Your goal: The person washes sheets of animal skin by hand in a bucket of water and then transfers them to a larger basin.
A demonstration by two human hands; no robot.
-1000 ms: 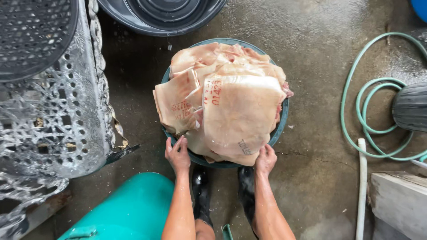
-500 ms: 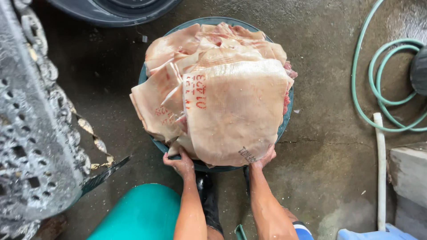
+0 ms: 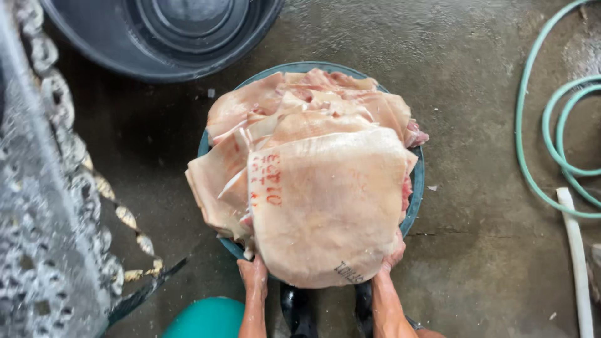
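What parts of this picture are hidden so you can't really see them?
Head view:
- Most of the blue basin: covered by the pile of pale skin slabs.
- Fingertips of the left hand and right hand: tucked under the slabs.
- Dark tub: cut off by the top edge.
- Green hose: runs off the right edge.
- Black boots: cut off at the bottom.

Smooth moist pork skin (image 3: 325, 200), rough wet concrete floor (image 3: 476, 75)

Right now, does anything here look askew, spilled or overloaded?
Yes: the slabs of pale meat are heaped well past the blue basin, drooping over its near and left rim. Left hand and right hand grip beneath that overhang.
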